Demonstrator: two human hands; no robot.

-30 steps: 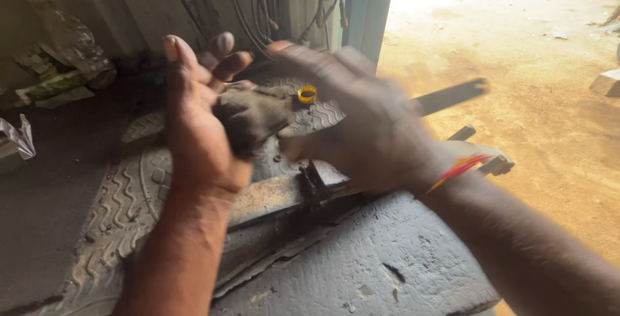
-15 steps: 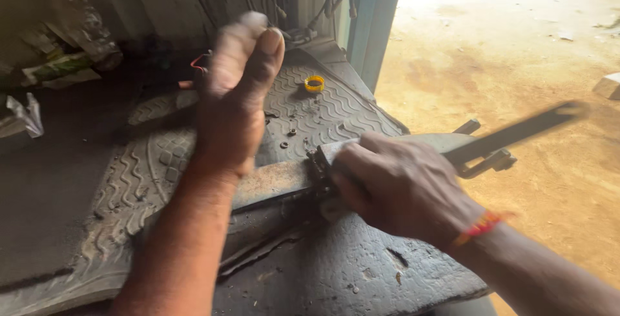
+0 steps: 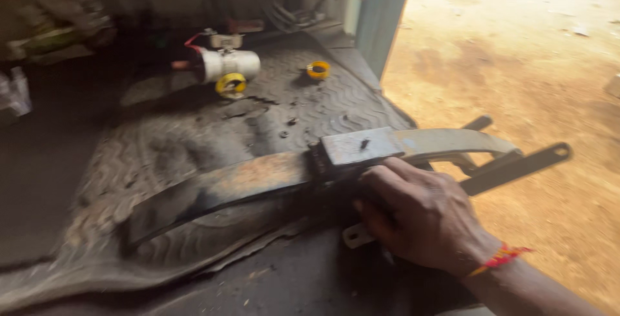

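Your right hand (image 3: 423, 216) curls closed around the near edge of the leaf spring (image 3: 271, 174), beside its clamp plate (image 3: 361, 146), on the rubber mat (image 3: 194, 129).

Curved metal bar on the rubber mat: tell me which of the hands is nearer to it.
Right. The right hand rests against the curved metal bar just below its clamped middle, fingers curled at its lower edge. The left hand is out of view.

We are seeing only our right hand (image 3: 423, 216), bare and ungloved, the forearm unsleeved. We are wearing a thin red-and-orange thread band (image 3: 500, 259) at the wrist, its frayed ends sticking out just beyond the hand.
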